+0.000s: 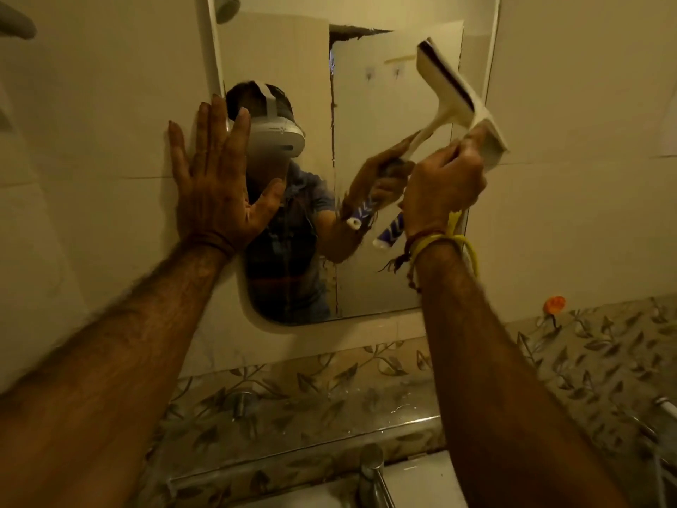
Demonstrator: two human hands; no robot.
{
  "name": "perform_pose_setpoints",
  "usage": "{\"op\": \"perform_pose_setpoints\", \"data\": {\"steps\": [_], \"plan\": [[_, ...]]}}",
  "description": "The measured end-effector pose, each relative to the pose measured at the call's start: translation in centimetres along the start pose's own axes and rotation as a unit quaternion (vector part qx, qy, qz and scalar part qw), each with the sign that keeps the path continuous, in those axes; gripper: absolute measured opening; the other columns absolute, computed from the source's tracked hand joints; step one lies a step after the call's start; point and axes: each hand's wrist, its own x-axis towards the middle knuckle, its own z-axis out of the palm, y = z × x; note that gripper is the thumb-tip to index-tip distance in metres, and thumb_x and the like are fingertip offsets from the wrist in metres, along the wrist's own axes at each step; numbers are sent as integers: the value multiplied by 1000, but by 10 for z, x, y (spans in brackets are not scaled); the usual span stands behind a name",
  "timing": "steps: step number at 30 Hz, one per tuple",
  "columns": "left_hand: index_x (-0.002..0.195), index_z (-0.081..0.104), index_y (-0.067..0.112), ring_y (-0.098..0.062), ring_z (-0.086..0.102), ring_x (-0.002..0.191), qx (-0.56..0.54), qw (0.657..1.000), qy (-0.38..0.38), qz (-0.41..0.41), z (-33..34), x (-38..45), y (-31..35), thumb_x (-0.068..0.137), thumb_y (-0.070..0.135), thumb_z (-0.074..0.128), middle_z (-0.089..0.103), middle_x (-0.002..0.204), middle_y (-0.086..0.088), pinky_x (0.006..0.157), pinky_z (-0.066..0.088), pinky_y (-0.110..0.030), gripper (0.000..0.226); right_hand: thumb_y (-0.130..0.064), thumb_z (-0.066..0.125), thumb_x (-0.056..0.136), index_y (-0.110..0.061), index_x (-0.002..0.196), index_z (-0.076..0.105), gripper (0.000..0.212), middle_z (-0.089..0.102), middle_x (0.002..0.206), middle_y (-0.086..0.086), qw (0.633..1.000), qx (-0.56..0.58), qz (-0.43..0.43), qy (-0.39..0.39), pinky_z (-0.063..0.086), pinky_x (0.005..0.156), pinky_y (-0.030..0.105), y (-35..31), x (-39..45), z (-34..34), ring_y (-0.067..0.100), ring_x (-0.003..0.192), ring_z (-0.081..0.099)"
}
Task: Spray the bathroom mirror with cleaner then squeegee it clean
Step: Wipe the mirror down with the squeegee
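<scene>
The bathroom mirror (pixel 366 86) hangs on the tiled wall in a white rounded frame. My right hand (pixel 445 185) grips the handle of a white squeegee (pixel 491 141), whose blade rests against the glass near the mirror's right edge; the handle's purple-and-white end sticks out below my fist. My left hand (pixel 216 177) lies flat with fingers spread on the mirror's left frame edge and the wall beside it, holding nothing. The mirror reflects the squeegee, my right hand and my headset. No spray bottle is visible.
A leaf-patterned tile band (pixel 329 390) runs under the mirror. A metal tap (pixel 372 474) stands at the basin's rim at the bottom. An orange hook (pixel 555 306) sticks to the wall at the right. A grey fitting (pixel 18 23) juts out at the top left.
</scene>
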Motion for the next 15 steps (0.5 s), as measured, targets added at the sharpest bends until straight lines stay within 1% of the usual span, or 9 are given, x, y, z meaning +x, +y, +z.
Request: {"op": "perform_pose_setpoints", "data": {"steps": [1, 3, 4, 5, 6, 8, 10, 12, 15], "plan": [[160, 22, 8, -36, 17, 156, 1, 1000, -2, -1, -1, 0, 0, 99, 60, 46, 19, 166, -24, 122, 5, -64, 84, -3, 46, 99, 8, 139, 45, 42, 33, 60, -24, 1000, -3, -4, 6, 25, 45, -12, -3, -5, -3, -34, 71, 44], [160, 23, 8, -36, 17, 156, -1, 1000, -3, -2, -2, 0, 1, 99, 59, 46, 20, 166, -24, 123, 5, -64, 83, -1, 47, 98, 8, 143, 39, 46, 31, 61, -25, 999, -17, -33, -12, 27, 45, -11, 7, -37, -11, -27, 60, 49], [160, 23, 8, -36, 17, 156, -1, 1000, -2, -3, -2, -1, 2, 99, 59, 46, 20, 166, -23, 123, 5, -64, 83, -5, 45, 99, 3, 147, 35, 49, 33, 59, -22, 998, -31, -38, -39, 31, 45, -7, 15, -61, -18, -16, 52, 51], [160, 23, 8, -35, 17, 156, -1, 1000, -1, -3, -2, -1, 2, 99, 60, 45, 20, 166, -23, 123, 6, -64, 83, -9, 44, 100, -3, 150, 30, 52, 37, 58, -16, 996, -40, -35, -73, 34, 45, -2, 22, -85, -26, -4, 46, 48], [160, 23, 8, -35, 17, 156, 0, 1000, 0, -4, -2, -1, 2, 100, 60, 44, 20, 166, -23, 123, 7, -65, 83, -13, 44, 100, -8, 152, 28, 54, 42, 59, -10, 993, -46, -28, -102, 35, 44, 2, 24, -104, -33, 0, 46, 42], [160, 23, 8, -35, 18, 156, -3, 1000, 1, -5, -2, -1, 2, 100, 61, 43, 20, 166, -22, 122, 8, -65, 83, -15, 44, 100, -12, 152, 28, 55, 48, 60, -5, 992, -52, -24, -113, 34, 42, 4, 21, -111, -35, 1, 47, 40], [160, 23, 9, -35, 18, 156, -10, 1000, 3, -4, -2, -1, 2, 100, 60, 45, 21, 166, -22, 122, 9, -66, 82, -14, 43, 101, -9, 151, 30, 52, 44, 56, -10, 995, -37, -16, -91, 35, 40, 2, 11, -86, -26, 1, 42, 45], [160, 23, 9, -35, 19, 156, -18, 1000, 6, -4, -2, -1, 1, 99, 59, 47, 21, 166, -22, 122, 10, -67, 82, -13, 42, 101, -6, 149, 34, 49, 39, 53, -14, 998, -23, 16, -57, 33, 39, -1, -1, -53, -17, -9, 47, 52], [160, 24, 8, -36, 19, 155, -27, 1000, 7, -1, -3, 0, 1, 99, 56, 48, 21, 166, -23, 122, 8, -66, 81, -13, 41, 102, -7, 150, 33, 49, 36, 53, -15, 996, -53, 13, -66, 34, 40, 2, -3, -56, -22, 1, 38, 41]]}}
